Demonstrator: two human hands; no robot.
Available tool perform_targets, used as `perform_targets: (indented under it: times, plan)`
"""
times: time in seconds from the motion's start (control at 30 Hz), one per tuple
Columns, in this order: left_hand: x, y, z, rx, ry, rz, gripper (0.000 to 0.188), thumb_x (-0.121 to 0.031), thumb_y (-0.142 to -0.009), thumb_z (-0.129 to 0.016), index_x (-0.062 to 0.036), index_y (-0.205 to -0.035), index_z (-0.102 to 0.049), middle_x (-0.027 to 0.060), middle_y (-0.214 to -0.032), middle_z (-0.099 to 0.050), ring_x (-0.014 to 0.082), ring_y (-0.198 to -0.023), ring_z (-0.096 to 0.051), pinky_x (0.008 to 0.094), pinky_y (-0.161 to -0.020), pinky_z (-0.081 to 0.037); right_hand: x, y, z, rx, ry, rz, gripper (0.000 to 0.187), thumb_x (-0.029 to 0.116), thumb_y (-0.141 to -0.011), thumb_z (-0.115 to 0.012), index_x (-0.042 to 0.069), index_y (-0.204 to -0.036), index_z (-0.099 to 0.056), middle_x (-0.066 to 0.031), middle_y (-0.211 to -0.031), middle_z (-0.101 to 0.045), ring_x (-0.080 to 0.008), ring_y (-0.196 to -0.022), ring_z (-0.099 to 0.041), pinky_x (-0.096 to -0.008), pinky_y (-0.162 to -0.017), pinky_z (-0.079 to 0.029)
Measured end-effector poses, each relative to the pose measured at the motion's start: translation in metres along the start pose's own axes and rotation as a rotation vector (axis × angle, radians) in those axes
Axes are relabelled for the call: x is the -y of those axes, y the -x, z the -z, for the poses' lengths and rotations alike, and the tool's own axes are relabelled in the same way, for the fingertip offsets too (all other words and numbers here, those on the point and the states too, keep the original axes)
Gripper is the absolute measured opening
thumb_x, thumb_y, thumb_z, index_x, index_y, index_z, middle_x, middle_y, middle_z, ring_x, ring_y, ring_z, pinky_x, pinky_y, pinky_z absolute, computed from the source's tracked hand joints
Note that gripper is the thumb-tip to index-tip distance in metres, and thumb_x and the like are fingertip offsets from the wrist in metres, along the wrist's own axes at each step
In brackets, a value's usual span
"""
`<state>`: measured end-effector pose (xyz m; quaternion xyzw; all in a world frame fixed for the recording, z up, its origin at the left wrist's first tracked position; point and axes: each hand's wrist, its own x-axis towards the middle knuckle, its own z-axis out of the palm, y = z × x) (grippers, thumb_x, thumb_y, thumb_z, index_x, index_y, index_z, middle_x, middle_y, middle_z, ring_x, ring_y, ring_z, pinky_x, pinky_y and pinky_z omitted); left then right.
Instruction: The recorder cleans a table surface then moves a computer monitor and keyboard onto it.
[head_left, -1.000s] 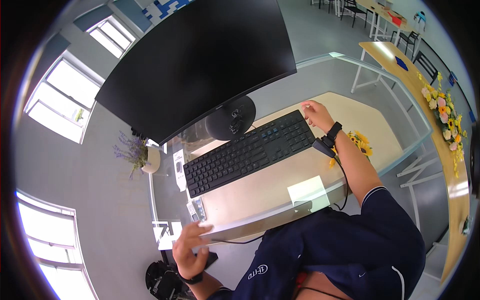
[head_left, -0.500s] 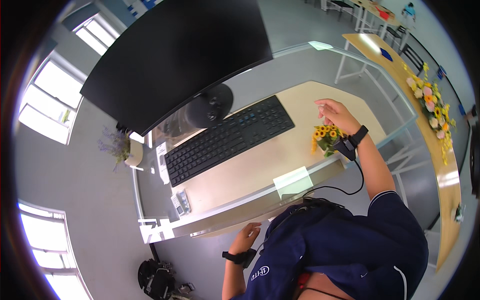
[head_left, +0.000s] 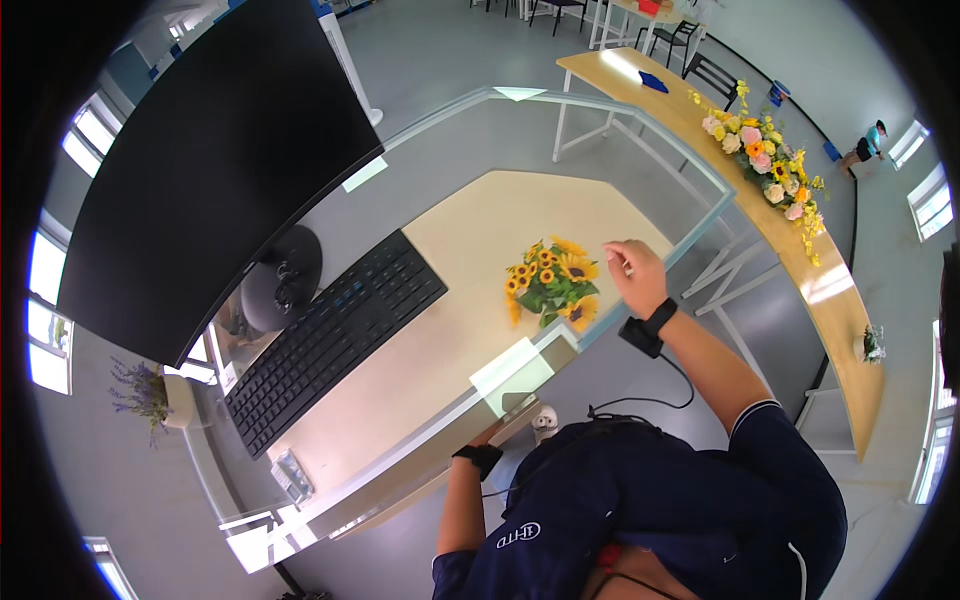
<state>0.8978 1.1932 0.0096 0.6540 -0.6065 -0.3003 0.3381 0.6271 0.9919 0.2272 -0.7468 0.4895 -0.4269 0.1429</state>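
My right hand [head_left: 635, 275] hovers over the right part of the desk, its fingers loosely bent with a gap between thumb and forefinger and nothing held. Just left of it stands a bunch of sunflowers [head_left: 555, 280] with green leaves; fingers and petals are close but look apart. My left hand [head_left: 488, 436] is at the desk's near edge, its fingers hidden behind the edge. Beside it, below the edge, shows a small white object [head_left: 544, 420] with dark spots, its kind unclear. Both wrists wear black bands with cables.
A black keyboard [head_left: 335, 340] lies left of the flowers, before a large black monitor [head_left: 220, 170]. A raised clear glass rim [head_left: 700, 225] borders the desk. Near the left corner lies a small whitish device [head_left: 292, 476]. A wooden table [head_left: 840, 320] with a flower arrangement [head_left: 765, 155] stands right.
My view has turned right, so desk and monitor sit further left. My right hand has moved off from above the sunflowers to their right side. My left hand has come to the desk edge.
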Motion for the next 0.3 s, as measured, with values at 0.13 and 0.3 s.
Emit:
perform_targets:
  times: [0.13,0.3]
  plan:
    - [-0.014,-0.073,-0.009,0.228,0.409,0.045,0.021,-0.018,-0.079,-0.057,-0.0004,-0.089,-0.062,0.013,-0.088,-0.063,0.0225,-0.077,-0.061,0.0309,-0.07,-0.047,0.005,0.0,-0.001,-0.12,0.034,0.125,0.009,0.005,-0.077,-0.057,0.005,-0.087,-0.06,-0.0096,-0.07,-0.057,-0.022,-0.057,-0.055,-0.0283,-0.048,-0.045]
    - [0.001,-0.058,-0.027,0.292,0.527,0.058,0.021,-0.018,-0.079,-0.057,-0.0002,-0.087,-0.062,0.0128,-0.088,-0.063,0.0226,-0.076,-0.061,0.0309,-0.07,-0.047,-0.004,0.001,-0.001,-0.157,0.045,0.157,0.01,0.003,-0.076,-0.058,0.005,-0.085,-0.06,-0.0076,-0.061,-0.054,-0.0204,-0.049,-0.052,-0.0282,-0.044,-0.041]
